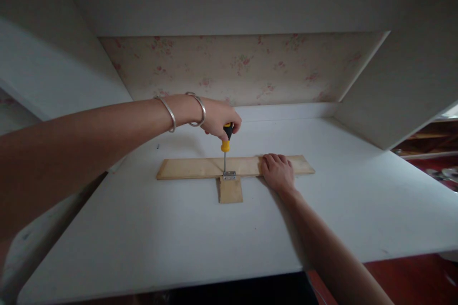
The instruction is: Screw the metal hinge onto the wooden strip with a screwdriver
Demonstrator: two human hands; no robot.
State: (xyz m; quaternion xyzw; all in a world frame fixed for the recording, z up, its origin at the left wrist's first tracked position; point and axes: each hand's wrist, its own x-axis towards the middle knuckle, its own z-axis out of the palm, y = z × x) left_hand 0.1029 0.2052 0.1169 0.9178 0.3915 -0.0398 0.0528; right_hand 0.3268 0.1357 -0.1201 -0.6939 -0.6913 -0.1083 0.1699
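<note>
My left hand [220, 116], with two silver bangles on the wrist, is wrapped round the handle of a yellow and black screwdriver [225, 146]. The screwdriver stands nearly upright, its tip down at the left part of a small metal hinge [229, 175]. That hinge lies across the joint between a long wooden board [193, 167] and a small square wooden piece [231, 190]. On the board's right part, my right hand [278, 171] presses down, fingers bent over toward the far edge. The screwdriver's exact contact point is too small to make out.
Board and small piece lie on a white tabletop [171, 238]. White panels [393, 81] rise on both sides, with floral wallpaper [243, 62] behind and a white overhang above. A tiny dark object [158, 146] lies at the left. Shelves [429, 138] show beyond the right edge.
</note>
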